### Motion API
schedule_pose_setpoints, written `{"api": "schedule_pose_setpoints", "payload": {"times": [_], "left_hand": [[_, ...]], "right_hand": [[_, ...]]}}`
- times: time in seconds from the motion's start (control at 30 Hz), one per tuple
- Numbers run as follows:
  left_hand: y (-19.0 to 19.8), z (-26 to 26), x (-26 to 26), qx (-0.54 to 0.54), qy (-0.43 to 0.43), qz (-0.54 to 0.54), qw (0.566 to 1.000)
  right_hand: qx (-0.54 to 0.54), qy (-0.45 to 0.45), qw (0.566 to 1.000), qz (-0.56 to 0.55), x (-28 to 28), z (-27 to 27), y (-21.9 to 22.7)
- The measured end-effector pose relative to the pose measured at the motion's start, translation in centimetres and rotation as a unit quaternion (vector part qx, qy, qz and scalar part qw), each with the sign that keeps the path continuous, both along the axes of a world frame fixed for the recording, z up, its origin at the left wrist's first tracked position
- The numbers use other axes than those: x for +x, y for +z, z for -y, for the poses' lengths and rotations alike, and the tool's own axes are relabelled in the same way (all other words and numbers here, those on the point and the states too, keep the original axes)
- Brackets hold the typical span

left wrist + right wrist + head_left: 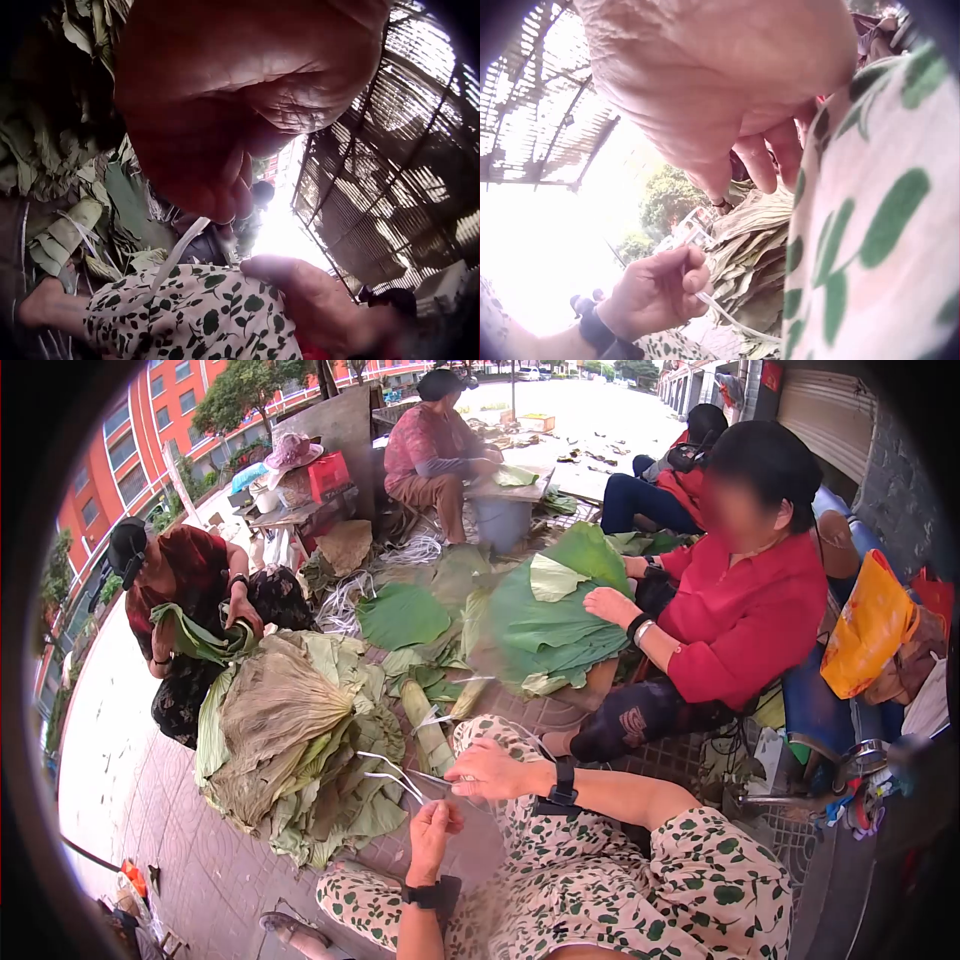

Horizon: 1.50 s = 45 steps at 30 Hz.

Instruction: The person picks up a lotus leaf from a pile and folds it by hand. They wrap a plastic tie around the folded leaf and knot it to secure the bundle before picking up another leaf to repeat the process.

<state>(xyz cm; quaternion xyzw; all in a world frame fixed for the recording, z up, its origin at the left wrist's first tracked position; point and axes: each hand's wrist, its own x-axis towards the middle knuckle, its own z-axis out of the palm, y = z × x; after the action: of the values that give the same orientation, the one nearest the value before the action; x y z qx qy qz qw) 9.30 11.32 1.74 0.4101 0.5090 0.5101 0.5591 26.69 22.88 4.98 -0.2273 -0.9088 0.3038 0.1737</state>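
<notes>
My left hand point(432, 835) pinches a white strip point(400, 784) between thumb and fingertips, above my lap. In the left wrist view the same strip point(166, 270) trails down from the fingertips across the patterned trousers. My right hand point(490, 770) is by my knee, fingers pointing left, its fingertips right at a thin length of strip. Whether those fingers pinch it I cannot tell. Past the knees lies a rolled leaf bundle point(425, 725) with a white tie round it. To the left spreads a pile of large dried leaves point(290, 720).
A person in red point(745, 595) at the right handles big green leaves point(560, 610). Another person point(190, 600) at the left holds folded leaves. Someone sits at the back beside a grey bucket point(502, 523). White strips point(345, 600) lie heaped on the ground.
</notes>
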Motion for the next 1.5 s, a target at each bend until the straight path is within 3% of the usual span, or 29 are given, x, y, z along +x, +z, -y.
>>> {"api": "schedule_pose_setpoints", "payload": {"times": [0.03, 0.1, 0.13, 0.2, 0.23, 0.37, 0.43, 0.47, 0.53, 0.67, 0.73, 0.77, 0.8, 0.87, 0.9, 1.0, 1.07, 1.13, 1.17, 1.2, 1.23, 1.37, 1.5], "left_hand": [[-0.3, 0.2, 1.2, 0.016, -0.019, 0.004, 1.0], [-2.4, 0.4, 2.7, 0.027, -0.028, -0.031, 0.999], [-3.1, 0.5, 3.3, 0.03, -0.029, -0.03, 0.999], [-3.9, 0.8, 3.7, 0.018, -0.026, -0.033, 0.999], [-4.1, 0.9, 3.9, 0.005, -0.021, -0.034, 0.999], [-1.9, 1.4, 4.6, 0.006, -0.023, -0.007, 1.0], [-0.2, 1.5, 4.7, -0.011, -0.027, -0.003, 1.0], [-0.2, 1.7, 4.6, -0.011, -0.026, -0.005, 1.0], [-0.3, 1.9, 4.4, -0.033, 0.002, 0.005, 0.999], [-1.6, 2.5, 3.5, -0.04, 0.027, 0.008, 0.999], [0.9, 2.5, 3.5, -0.046, 0.043, 0.055, 0.996], [2.6, 2.5, 3.6, -0.027, 0.04, 0.066, 0.997], [5.0, 2.5, 3.9, -0.026, 0.042, 0.068, 0.996], [10.2, 2.6, 4.3, 0.066, 0.004, 0.074, 0.995], [12.8, 2.8, 4.6, 0.067, 0.007, 0.076, 0.995], [20.5, 4.3, 5.8, 0.317, -0.143, 0.141, 0.927], [24.4, 4.1, 6.9, 0.444, -0.268, 0.225, 0.825], [26.2, 5.5, 11.0, 0.457, -0.199, 0.441, 0.746], [30.4, 3.8, 9.0, 0.452, -0.428, 0.253, 0.741], [30.4, 4.1, 9.1, 0.458, -0.418, 0.248, 0.745], [30.2, 4.8, 9.9, 0.471, -0.394, 0.303, 0.729], [29.2, 6.7, 13.7, 0.503, -0.313, 0.508, 0.625], [28.1, 6.1, 12.7, 0.509, -0.328, 0.488, 0.629]], "right_hand": [[0.0, -0.002, 1.0, -0.003, -0.3, 0.6, 0.4], [-0.131, 0.085, 0.98, 0.122, -0.5, 1.5, 0.9], [-0.13, 0.082, 0.981, 0.12, -0.3, 2.1, -0.3], [-0.293, 0.047, 0.953, -0.055, -0.2, 3.6, -2.5], [-0.309, 0.05, 0.948, -0.056, 0.0, 3.9, -2.9], [-0.274, 0.039, 0.957, -0.085, 0.3, 4.3, -2.8], [-0.322, -0.044, 0.94, -0.102, 0.3, 3.6, -2.4], [-0.322, -0.042, 0.94, -0.104, 0.4, 3.1, -2.2], [-0.253, -0.076, 0.931, -0.251, 0.9, 1.6, -1.1], [-0.286, -0.136, 0.906, -0.282, 3.3, -1.0, 1.8], [-0.308, -0.191, 0.906, -0.22, 4.3, -1.6, 1.8], [-0.315, -0.175, 0.913, -0.191, 4.5, -2.0, -0.1], [-0.315, -0.174, 0.914, -0.189, 4.6, -1.7, -0.9], [-0.189, -0.189, 0.937, -0.227, 4.7, -1.2, -1.8], [-0.232, -0.211, 0.92, -0.235, 4.7, -0.8, -1.1], [-0.253, -0.216, 0.909, -0.251, 4.5, -0.4, -0.7], [-0.208, -0.22, 0.924, -0.234, 4.5, -0.8, -1.2], [-0.161, -0.216, 0.939, -0.215, 4.5, -0.6, -1.6], [-0.191, -0.223, 0.93, -0.22, 4.5, -0.5, -1.3], [-0.221, -0.227, 0.922, -0.224, 4.4, -0.5, -1.1], [-0.167, -0.213, 0.931, -0.243, 4.3, -0.6, -1.0], [-0.157, -0.219, 0.935, -0.229, 4.4, -0.5, -0.8], [-0.116, -0.219, 0.943, -0.221, 4.3, -1.0, -1.9]]}}
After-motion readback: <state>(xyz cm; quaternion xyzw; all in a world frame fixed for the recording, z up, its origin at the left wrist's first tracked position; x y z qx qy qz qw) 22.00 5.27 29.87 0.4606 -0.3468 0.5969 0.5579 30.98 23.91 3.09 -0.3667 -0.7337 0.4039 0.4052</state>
